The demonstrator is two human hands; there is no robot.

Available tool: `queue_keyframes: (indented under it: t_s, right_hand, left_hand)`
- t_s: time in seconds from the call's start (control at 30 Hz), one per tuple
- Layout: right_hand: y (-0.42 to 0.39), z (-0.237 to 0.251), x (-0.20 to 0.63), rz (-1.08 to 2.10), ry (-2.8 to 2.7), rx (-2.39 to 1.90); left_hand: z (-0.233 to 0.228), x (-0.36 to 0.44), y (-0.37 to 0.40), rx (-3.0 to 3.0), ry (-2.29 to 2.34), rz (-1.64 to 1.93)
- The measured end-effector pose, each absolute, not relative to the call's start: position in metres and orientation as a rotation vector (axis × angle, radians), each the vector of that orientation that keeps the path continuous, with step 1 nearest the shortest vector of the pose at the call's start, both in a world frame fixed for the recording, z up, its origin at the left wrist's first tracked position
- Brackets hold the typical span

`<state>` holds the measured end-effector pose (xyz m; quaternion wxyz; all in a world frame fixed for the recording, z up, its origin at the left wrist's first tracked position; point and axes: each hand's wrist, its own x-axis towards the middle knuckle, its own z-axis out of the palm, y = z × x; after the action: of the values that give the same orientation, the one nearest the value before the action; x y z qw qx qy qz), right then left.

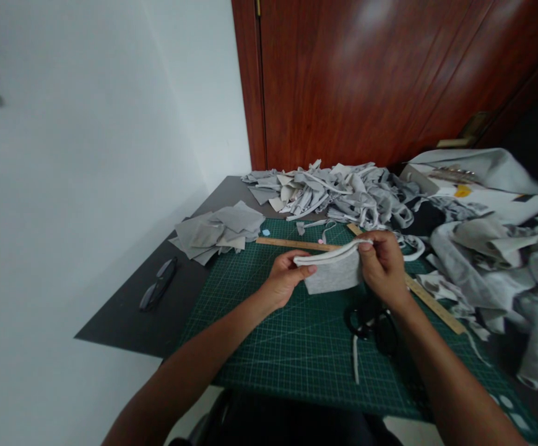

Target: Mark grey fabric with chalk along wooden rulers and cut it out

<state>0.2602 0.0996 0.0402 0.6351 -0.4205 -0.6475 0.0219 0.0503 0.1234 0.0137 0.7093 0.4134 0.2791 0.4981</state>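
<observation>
A folded piece of light grey fabric [334,277] is stretched between my two hands, above the green cutting mat [259,334]. My left hand [285,280] pinches its left top corner, thumb in front. At the right top corner, my right hand [382,266] grips the cloth between thumb and fingers. The folded upper edge faces me and shows its layers. Black-handled scissors [366,322] lie on the mat below my right hand, their blades not clearly visible. Beside them rests a thin grey fabric strip [355,359].
Flat grey fabric pieces [217,229] are stacked at the left, near glasses [158,285]. A scrap heap [338,189] lies along the back by the door. Wooden rulers [291,244] cross the mat. At right are more cloth [496,266] and a white box [505,201].
</observation>
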Motion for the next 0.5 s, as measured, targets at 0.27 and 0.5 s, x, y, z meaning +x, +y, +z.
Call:
queue_keyframes:
  t_s: [0.27,0.5]
  right_hand:
    - [0.113,0.028,0.266,0.202,-1.437,-1.047]
    - [0.123,0.014,0.255,0.341,-1.393,-1.122]
  left_hand:
    - [0.02,0.042,0.13,1.152,0.514,1.243]
    - [0.03,0.034,0.124,1.491,0.436,0.95]
